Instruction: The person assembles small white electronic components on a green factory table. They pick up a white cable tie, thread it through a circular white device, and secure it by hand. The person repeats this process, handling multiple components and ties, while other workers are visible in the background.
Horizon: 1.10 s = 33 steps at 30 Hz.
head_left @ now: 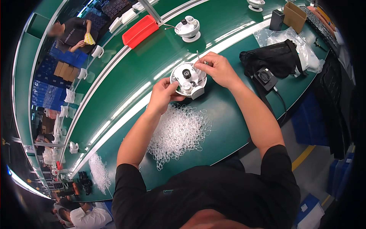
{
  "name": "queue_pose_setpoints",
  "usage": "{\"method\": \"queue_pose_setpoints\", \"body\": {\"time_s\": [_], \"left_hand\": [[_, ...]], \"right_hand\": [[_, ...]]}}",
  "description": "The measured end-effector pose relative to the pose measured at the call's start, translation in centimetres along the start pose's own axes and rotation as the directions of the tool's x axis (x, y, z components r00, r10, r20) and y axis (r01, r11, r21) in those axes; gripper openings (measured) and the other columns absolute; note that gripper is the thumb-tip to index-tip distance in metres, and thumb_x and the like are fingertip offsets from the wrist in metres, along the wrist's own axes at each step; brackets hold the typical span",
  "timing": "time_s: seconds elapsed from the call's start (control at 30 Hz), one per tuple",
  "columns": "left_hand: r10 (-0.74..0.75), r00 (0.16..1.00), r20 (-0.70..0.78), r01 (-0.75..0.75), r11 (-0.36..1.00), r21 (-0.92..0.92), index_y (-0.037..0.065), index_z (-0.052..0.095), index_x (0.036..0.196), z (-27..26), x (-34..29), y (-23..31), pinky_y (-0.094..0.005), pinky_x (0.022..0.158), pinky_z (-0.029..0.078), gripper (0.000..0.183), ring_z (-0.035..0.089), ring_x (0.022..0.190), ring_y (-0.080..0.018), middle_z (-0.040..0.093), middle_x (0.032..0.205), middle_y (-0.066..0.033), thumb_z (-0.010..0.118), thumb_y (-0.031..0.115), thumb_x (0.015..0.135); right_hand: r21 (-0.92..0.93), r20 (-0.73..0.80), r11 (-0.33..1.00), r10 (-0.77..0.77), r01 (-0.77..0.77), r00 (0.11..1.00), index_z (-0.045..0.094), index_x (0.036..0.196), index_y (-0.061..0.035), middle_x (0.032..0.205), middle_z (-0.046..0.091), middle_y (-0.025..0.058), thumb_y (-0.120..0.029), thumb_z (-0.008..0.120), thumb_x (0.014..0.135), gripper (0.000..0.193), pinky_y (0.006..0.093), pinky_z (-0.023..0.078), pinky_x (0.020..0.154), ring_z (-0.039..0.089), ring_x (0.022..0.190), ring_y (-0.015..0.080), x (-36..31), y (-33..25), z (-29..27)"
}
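A round white dome camera (183, 84) with a black lens in its middle is held above the green bench, tilted toward me. My left hand (163, 92) grips its left rim, thumb on top and fingers underneath. At its upper right rim, my right hand (219, 69) is closed in a pinch. A thin wire end (198, 54) sticks up by these fingertips; exactly what the fingers pinch is too small to make out. Just below the camera, a heap of thin white looped cords (178, 131) lies on the bench.
Beyond lies a green conveyor belt (126, 82) with another white dome camera (188, 29) and a red tray (140, 31) beside it. To the right are a black bag (272, 57), a small fan-like black device (265, 78) with a cable, and a cardboard box (294, 17). A co-worker (74, 34) stands across.
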<state>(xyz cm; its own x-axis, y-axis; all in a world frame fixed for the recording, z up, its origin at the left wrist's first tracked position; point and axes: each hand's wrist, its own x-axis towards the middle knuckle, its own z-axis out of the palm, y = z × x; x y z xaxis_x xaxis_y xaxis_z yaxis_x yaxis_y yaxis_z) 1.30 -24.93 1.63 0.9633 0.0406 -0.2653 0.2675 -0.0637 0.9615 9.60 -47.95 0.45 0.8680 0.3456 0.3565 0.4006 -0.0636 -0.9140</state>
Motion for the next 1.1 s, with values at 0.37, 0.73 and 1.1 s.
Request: {"method": "queue_pose_setpoints", "body": {"time_s": [0.37,0.73,1.1], "left_hand": [[-0.054,0.998,0.046,0.054,0.998,-0.010,-0.011,0.054,0.119,0.9,-0.5,0.3,-0.0303,0.069,0.064,0.033,0.073,0.078,-0.0224,0.069,0.100,-0.0182,0.058,0.016,0.100],[-0.116,0.987,0.109,0.116,0.993,0.004,-0.011,0.054,0.122,2.2,-1.0,0.3,-0.0278,0.069,0.063,0.033,0.073,0.080,-0.0222,0.069,0.102,-0.0180,0.058,0.014,0.100],[-0.129,0.985,0.119,0.132,0.991,-0.017,-0.012,0.054,0.119,2.3,-1.1,-0.1,-0.0275,0.067,0.064,0.033,0.073,0.080,-0.0228,0.068,0.103,-0.0180,0.060,0.014,0.100]], "right_hand": [[-0.156,-0.020,0.975,-0.164,0.159,0.986,0.073,0.093,0.0019,0.077,0.066,0.0079,-0.018,0.074,0.090,0.020,0.0295,0.045,0.061,0.058,0.067,0.0128,0.1,-0.4,-0.6],[-0.015,-0.004,1.000,0.025,-0.025,1.000,0.075,0.086,-0.0003,0.069,0.065,0.0017,-0.025,0.073,0.093,0.026,0.0280,0.043,0.055,0.058,0.063,0.0098,0.3,-0.2,-1.4],[0.430,0.230,0.829,0.281,-0.357,0.932,0.071,0.102,-0.0006,0.088,0.068,-0.0001,-0.020,0.072,0.094,0.021,0.0216,0.046,0.070,0.056,0.075,0.0052,0.6,0.0,-2.5]]}}
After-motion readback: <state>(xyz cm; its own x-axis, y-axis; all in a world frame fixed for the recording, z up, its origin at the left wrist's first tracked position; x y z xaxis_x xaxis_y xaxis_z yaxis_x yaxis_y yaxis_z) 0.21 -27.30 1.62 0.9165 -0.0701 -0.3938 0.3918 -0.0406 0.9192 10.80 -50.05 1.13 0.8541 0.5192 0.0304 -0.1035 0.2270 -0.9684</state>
